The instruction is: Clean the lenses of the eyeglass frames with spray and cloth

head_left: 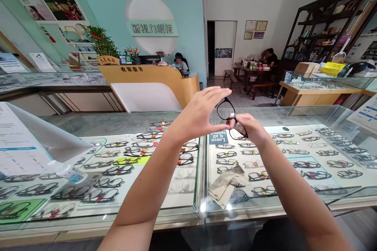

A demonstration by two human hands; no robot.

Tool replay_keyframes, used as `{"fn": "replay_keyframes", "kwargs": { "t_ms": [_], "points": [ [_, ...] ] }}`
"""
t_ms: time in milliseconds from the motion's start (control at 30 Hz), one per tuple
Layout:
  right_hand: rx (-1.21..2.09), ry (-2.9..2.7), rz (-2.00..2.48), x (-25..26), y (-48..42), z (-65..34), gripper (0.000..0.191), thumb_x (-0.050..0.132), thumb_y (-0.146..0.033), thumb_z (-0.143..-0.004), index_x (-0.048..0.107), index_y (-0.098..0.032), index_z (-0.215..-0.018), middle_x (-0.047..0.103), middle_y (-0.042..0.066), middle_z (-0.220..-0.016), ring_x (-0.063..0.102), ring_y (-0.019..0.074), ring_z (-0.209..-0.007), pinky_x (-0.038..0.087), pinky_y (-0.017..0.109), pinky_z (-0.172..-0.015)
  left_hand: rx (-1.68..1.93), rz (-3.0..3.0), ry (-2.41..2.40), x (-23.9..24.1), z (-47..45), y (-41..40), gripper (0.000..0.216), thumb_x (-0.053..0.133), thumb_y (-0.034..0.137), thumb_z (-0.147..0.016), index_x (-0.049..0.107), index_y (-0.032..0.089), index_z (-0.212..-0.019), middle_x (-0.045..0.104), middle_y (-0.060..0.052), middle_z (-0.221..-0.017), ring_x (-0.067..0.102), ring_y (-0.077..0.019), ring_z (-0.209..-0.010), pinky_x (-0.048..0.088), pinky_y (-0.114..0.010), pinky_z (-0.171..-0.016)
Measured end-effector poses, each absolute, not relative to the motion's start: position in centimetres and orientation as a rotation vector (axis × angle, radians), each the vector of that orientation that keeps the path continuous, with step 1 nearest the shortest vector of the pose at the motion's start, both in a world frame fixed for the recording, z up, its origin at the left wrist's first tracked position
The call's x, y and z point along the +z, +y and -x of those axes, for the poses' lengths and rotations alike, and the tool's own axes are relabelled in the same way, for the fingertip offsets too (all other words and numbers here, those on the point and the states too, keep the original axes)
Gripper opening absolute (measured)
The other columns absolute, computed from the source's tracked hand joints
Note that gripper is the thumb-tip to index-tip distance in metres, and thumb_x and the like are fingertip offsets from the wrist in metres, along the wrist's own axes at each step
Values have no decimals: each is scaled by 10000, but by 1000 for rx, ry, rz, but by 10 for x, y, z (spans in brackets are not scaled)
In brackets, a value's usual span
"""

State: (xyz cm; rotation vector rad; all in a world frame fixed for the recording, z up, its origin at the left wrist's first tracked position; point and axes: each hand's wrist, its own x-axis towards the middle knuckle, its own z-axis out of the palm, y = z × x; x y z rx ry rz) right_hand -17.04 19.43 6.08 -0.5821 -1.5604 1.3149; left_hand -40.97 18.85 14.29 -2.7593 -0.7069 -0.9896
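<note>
A pair of black-framed eyeglasses (226, 109) is held up on end over the glass counter, one lens above the other. My right hand (251, 127) pinches it near the bridge, thumb and fingers closed on the frame. To its left, my left hand (198, 111) is open, fingers stretched out and thumb spread apart. Its fingertips are close to the upper end of the frame; whether they touch it I cannot tell. Below, a beige cleaning cloth (226, 186) lies crumpled on the counter top.
The glass display counter (201, 200) holds rows of spectacles. On its left stand a white bottle (69, 172) and a folded paper sign (23, 145). Beyond are a reception desk (153, 74) with a seated person (180, 62), and another person (270, 58) at a wooden table.
</note>
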Motion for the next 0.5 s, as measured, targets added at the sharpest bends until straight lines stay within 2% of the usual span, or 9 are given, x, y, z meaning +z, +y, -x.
{"fn": "replay_keyframes", "kwargs": {
  "t_ms": [100,333,400,500],
  "points": [
    [1242,-1723,587,88,196,170,428,738,-609,-934,849,-222,-788,731,75,-868,637,245,-863,497,382,-860,-1059,2716,-707,149,420,188,720,826,483,-922,562,250,-1549,630,-128,-1571,550,-332,-1499,419,-532,-1277],
    [1050,-2069,587,148,188,174,452,656,-564,-1027,882,-216,-849,761,77,-848,643,230,-799,499,392,-824,-1372,2606,-630,158,439,191,667,841,597,-878,665,219,-1399,747,-128,-1401,695,-304,-1317,526,-443,-1155],
    [869,-2072,655,154,183,177,452,631,-550,-1049,885,-222,-869,763,73,-864,640,219,-805,496,385,-824,-1436,2564,-620,158,440,192,640,842,616,-866,695,209,-1337,770,-126,-1354,715,-297,-1279,529,-430,-1139],
    [459,-1919,766,156,175,178,387,612,-520,-1069,873,-258,-953,777,73,-1009,674,237,-952,502,389,-873,-1558,2458,-677,158,442,194,658,851,653,-837,709,214,-1306,783,-125,-1318,722,-300,-1258,527,-437,-1133]
  ]
}}
